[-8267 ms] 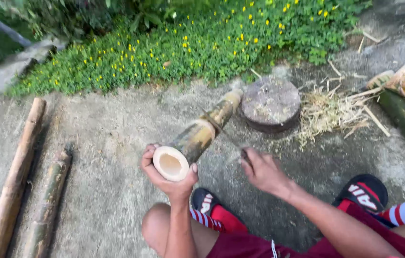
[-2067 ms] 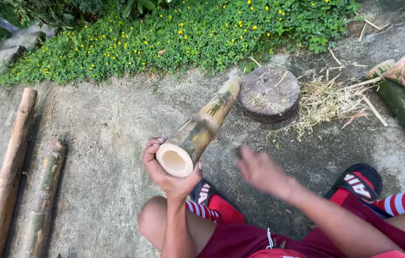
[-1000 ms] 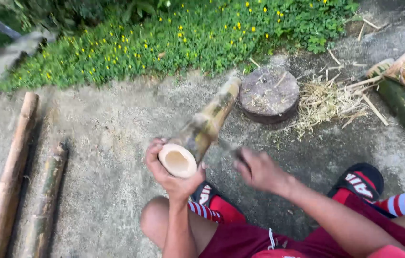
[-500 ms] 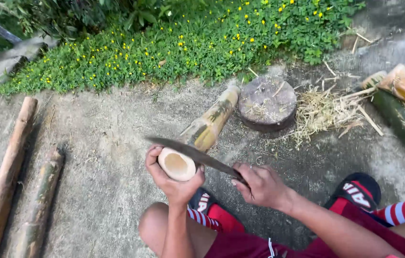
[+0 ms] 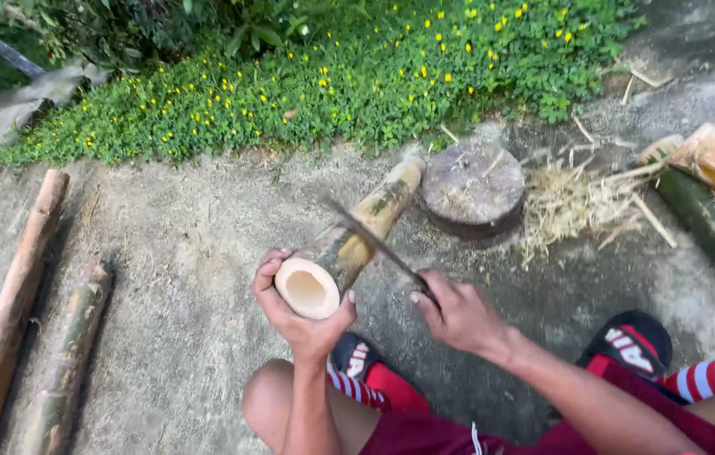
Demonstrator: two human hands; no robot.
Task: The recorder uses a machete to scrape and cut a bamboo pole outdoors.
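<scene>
The left hand [image 5: 302, 316] wraps its fingers around the hollow cut end of a bamboo section [image 5: 349, 244], gripping it from below so the open end faces the person. The bamboo section slants away over the concrete ground [image 5: 180, 278], its far tip resting just beside a round wooden chopping block [image 5: 473, 187]. The right hand [image 5: 458, 313], fingers closed tight on the handle, holds a long dark knife [image 5: 374, 242]. Half a second ago the blade lay across the near cut end; now it is swung up and away, angled along the upper side of the bamboo section toward the block. Left of the bamboo section lie two bamboo poles [image 5: 16, 312]; right of the block sits a pile of dry shavings [image 5: 572, 206].
</scene>
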